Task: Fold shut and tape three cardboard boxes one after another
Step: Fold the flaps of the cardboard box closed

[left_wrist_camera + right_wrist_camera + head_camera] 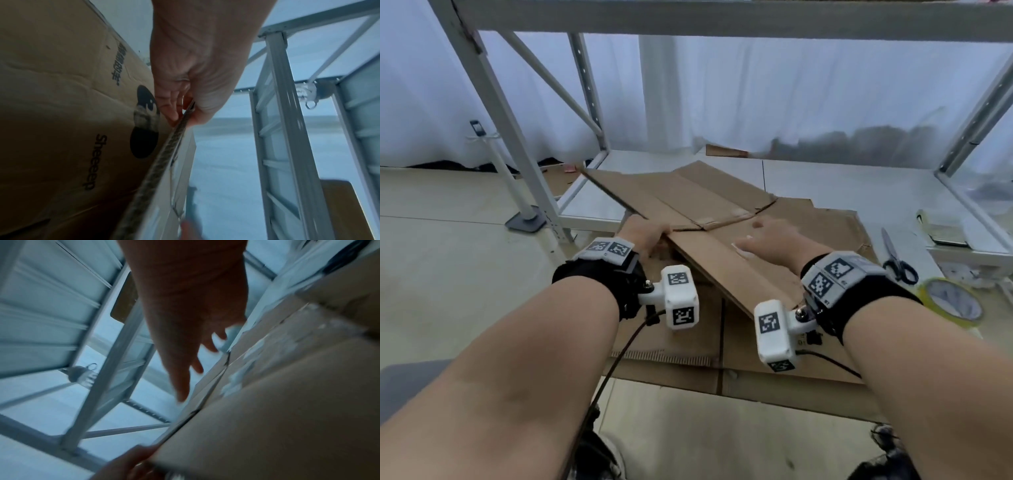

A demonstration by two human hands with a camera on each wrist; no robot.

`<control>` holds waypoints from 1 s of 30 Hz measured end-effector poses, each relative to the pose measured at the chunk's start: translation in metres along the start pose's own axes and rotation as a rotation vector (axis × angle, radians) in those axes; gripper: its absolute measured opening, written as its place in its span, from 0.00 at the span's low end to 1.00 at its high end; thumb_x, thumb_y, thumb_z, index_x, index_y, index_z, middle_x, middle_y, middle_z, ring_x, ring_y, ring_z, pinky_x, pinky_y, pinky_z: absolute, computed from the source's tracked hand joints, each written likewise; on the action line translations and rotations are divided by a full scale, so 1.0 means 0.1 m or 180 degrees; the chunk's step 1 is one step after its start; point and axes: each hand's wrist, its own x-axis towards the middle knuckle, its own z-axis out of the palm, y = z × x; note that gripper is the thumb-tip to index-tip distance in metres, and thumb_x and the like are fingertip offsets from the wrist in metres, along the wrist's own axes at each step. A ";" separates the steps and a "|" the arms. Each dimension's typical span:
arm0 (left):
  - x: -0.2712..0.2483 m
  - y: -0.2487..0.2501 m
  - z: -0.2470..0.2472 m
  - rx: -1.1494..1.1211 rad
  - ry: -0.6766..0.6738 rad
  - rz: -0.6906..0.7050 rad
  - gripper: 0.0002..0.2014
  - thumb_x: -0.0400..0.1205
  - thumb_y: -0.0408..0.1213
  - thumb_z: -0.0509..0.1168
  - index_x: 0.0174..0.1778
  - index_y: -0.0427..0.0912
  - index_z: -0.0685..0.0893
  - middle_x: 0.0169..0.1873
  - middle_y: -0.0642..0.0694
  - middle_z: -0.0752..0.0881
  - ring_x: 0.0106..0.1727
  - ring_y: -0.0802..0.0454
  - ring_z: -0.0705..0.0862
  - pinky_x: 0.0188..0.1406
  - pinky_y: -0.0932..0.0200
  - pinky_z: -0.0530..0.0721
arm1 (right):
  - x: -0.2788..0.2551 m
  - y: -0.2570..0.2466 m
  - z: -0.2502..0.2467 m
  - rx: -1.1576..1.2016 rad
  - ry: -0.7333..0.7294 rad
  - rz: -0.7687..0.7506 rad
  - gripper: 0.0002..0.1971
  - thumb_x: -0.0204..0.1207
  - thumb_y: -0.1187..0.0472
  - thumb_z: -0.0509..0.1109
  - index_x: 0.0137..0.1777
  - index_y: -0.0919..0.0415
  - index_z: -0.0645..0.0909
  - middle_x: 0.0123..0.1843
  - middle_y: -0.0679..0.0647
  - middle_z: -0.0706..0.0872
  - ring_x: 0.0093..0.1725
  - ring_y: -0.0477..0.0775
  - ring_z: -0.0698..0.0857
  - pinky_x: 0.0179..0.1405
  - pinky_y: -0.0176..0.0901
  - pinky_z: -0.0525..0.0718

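Your left hand (645,234) pinches the edge of a flap (164,155) of the cardboard box (709,219), thumb on one face and fingers (168,104) on the other. Your right hand (770,240) lies flat with straight, spread fingers (180,381) on the near flap (726,263). The box sits on flattened cardboard (791,363) on the floor, against a metal shelf (599,192). Scissors (895,257) and a tape roll (952,301) lie to your right.
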 end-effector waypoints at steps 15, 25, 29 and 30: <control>-0.41 0.15 0.33 -0.0618 -0.0735 0.0150 0.32 0.71 0.41 0.68 0.67 0.28 0.68 0.53 0.29 0.84 0.45 0.39 0.88 0.32 0.49 0.90 | -0.24 -0.17 -0.05 -0.0232 -0.0267 -0.1068 0.40 0.74 0.29 0.60 0.78 0.56 0.69 0.78 0.51 0.71 0.77 0.52 0.69 0.78 0.50 0.64; -0.38 0.04 0.44 -0.0338 -0.0835 0.0127 0.49 0.77 0.60 0.67 0.80 0.42 0.42 0.56 0.41 0.84 0.46 0.48 0.90 0.43 0.54 0.89 | -0.29 -0.05 -0.22 0.0399 -0.0392 -0.1026 0.22 0.85 0.45 0.58 0.57 0.63 0.84 0.56 0.55 0.85 0.48 0.47 0.82 0.47 0.36 0.75; -0.33 0.00 0.39 -0.0246 -0.0767 -0.0025 0.42 0.78 0.55 0.69 0.77 0.41 0.50 0.66 0.36 0.77 0.58 0.41 0.85 0.43 0.52 0.89 | -0.18 -0.04 -0.24 0.0211 -0.0046 -0.1181 0.23 0.87 0.48 0.54 0.51 0.66 0.84 0.46 0.60 0.86 0.49 0.59 0.84 0.55 0.51 0.77; -0.33 -0.01 0.38 -0.0243 -0.0781 -0.0061 0.37 0.79 0.48 0.70 0.74 0.40 0.54 0.65 0.35 0.78 0.56 0.41 0.86 0.43 0.51 0.89 | -0.15 -0.05 -0.24 0.0187 0.0076 -0.1216 0.22 0.87 0.50 0.55 0.43 0.66 0.81 0.39 0.59 0.84 0.42 0.59 0.83 0.51 0.51 0.77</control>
